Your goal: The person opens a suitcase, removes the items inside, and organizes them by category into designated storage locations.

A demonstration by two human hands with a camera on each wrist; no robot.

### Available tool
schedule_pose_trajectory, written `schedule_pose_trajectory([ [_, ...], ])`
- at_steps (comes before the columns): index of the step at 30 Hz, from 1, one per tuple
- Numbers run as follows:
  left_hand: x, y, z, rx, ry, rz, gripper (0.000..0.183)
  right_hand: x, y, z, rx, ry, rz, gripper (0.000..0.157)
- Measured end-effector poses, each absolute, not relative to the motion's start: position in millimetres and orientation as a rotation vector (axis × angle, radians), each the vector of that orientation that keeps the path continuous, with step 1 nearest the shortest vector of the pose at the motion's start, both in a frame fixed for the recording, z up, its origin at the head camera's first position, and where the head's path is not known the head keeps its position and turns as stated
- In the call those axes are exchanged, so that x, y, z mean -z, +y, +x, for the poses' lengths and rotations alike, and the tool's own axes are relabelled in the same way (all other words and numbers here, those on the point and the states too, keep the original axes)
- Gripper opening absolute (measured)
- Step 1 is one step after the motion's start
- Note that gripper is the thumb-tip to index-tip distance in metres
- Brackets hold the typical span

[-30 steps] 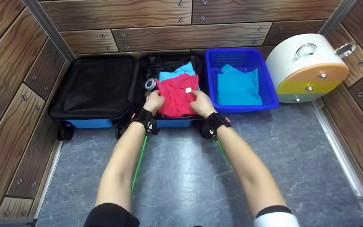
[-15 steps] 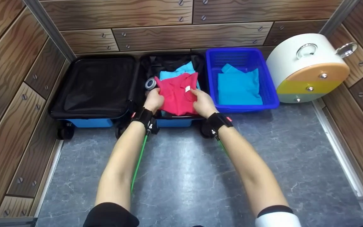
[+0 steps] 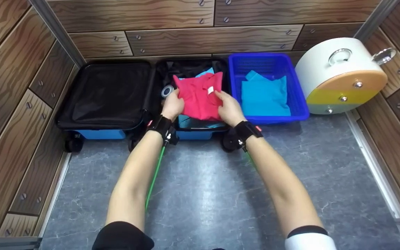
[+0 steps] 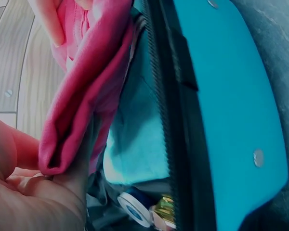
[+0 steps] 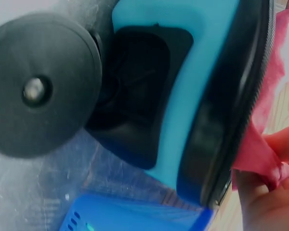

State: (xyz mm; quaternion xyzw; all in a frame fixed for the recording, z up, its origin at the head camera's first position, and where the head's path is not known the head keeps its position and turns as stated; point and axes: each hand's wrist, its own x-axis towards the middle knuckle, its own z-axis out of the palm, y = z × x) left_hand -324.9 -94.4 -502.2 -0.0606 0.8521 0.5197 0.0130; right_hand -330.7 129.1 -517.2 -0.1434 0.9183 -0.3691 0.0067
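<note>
A folded red shirt with a white label is held up over the right half of an open suitcase. My left hand pinches its left edge, and the fold between thumb and fingers shows in the left wrist view. On the opposite edge, near the label, my right hand pinches the cloth. Below the red shirt lies folded light blue clothing inside the suitcase. A round tin-like item with a grey rim sits by my left fingers, beside a small gold-coloured item.
The suitcase's other half, with a black cover, lies to the left. Right of the suitcase stands a blue plastic basket holding folded blue clothing. Farther right is a white drum-shaped box with coloured drawers. Wood-patterned panels enclose three sides.
Both hands have lifted the red shirt up and away from me. More light blue clothing now shows under its near edge, while less shows behind it.
</note>
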Motion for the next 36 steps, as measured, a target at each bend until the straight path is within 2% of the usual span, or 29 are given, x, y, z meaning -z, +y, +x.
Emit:
schedule_pose_trajectory([
  [8,493,-75,-330,-1.893,2.55,-0.052,0.05,505,150,-334,1.22,2.916,-0.451,0.066],
  [14,487,-53,-329,-2.052,2.37,0.02,0.056,499,173,-337,1.221,2.983,-0.458,0.066],
  [36,490,41,-326,-2.186,2.105,0.079,0.057,488,248,-343,1.098,3.149,-0.399,0.062],
])
